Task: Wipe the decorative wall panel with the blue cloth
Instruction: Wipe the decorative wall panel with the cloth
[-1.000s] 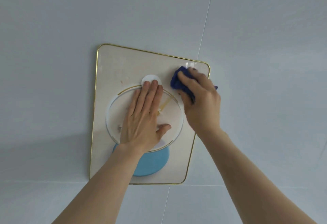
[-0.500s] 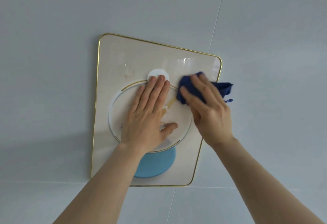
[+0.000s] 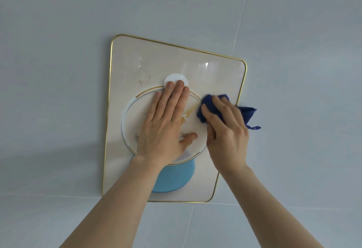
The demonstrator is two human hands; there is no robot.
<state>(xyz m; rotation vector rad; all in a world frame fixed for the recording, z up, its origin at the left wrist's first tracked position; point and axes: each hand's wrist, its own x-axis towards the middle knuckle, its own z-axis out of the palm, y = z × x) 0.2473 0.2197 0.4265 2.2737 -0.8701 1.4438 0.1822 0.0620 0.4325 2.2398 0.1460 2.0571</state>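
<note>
The decorative wall panel (image 3: 135, 59) is a cream rectangle with a thin gold rim, hung on the wall. It carries a large gold-edged ring, a small white disc (image 3: 175, 77) above it and a light blue disc (image 3: 176, 179) below. My left hand (image 3: 163, 128) lies flat on the ring with fingers together and thumb out. My right hand (image 3: 227, 130) presses the dark blue cloth (image 3: 246, 113) against the panel's right side, by the ring's edge. Part of the cloth sticks out past the panel's right rim.
Pale grey wall tiles surround the panel, with thin seams (image 3: 241, 18) running up from its top right corner and along its bottom edge. A soft shadow falls on the wall to the panel's left.
My right hand has slid the cloth down from the panel's top right corner to the middle of its right side. The left hand has stayed flat on the ring.
</note>
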